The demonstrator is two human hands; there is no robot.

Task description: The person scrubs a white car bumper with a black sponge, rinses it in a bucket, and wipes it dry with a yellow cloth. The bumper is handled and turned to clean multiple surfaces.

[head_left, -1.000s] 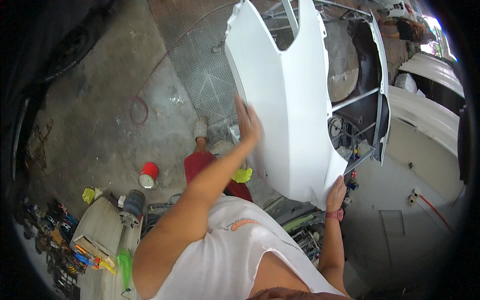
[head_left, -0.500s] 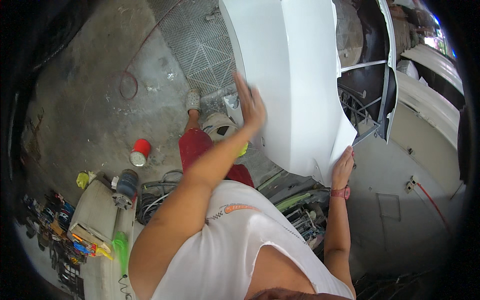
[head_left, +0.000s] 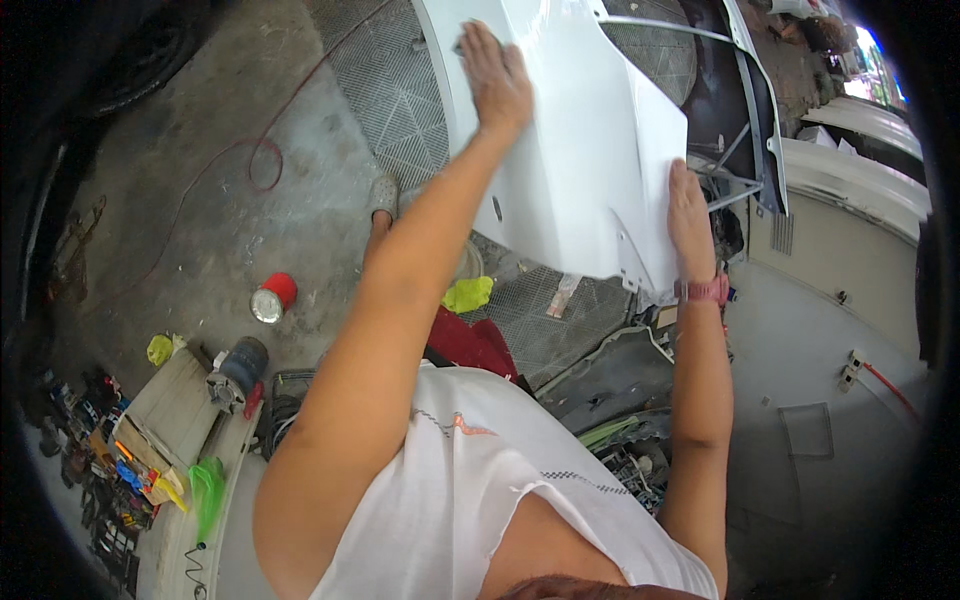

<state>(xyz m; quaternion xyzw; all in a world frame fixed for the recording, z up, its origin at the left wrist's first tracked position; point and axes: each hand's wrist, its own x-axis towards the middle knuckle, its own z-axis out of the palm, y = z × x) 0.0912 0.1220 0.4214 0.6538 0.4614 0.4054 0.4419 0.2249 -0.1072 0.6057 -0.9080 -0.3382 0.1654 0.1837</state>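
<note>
Touching panel (head_left: 585, 150) edge, right hand (head_left: 690, 228)

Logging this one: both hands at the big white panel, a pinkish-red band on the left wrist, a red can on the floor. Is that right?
One slip: the pinkish-red band is on the right wrist, as the head view shows. Both hands, left hand and right hand, are at the big white panel, and a red can is on the floor.

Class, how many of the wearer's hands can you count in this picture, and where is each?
2. The left hand is over the left side of the white panel; the right hand is at its right edge. The right thumb is hidden.
</note>
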